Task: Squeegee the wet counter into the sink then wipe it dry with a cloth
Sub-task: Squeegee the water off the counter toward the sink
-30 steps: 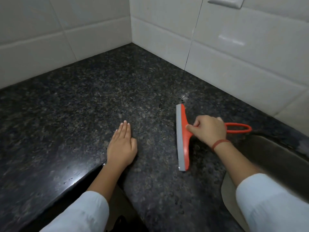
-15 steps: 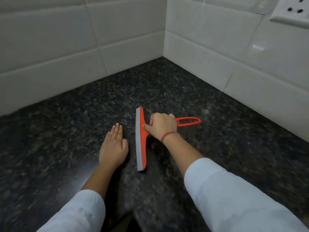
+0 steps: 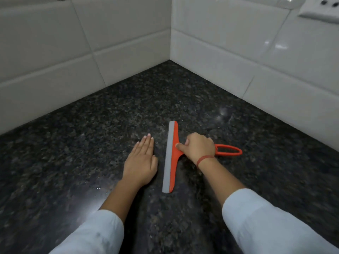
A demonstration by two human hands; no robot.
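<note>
A dark speckled granite counter (image 3: 91,143), polished and faintly glossy, fills a corner under glossy white rectangular wall tiles (image 3: 229,52). On it lies an orange plastic squeegee (image 3: 173,162), T-shaped, its long grey rubber blade against the stone and a looped handle end pointing right. The right hand (image 3: 199,147) curls round the handle, thumb pressed at the neck, a red band on the wrist. The left hand (image 3: 142,162) lies flat just beside the blade, fingers straight and together. A white socket plate (image 3: 321,10) sits upper right.
</note>
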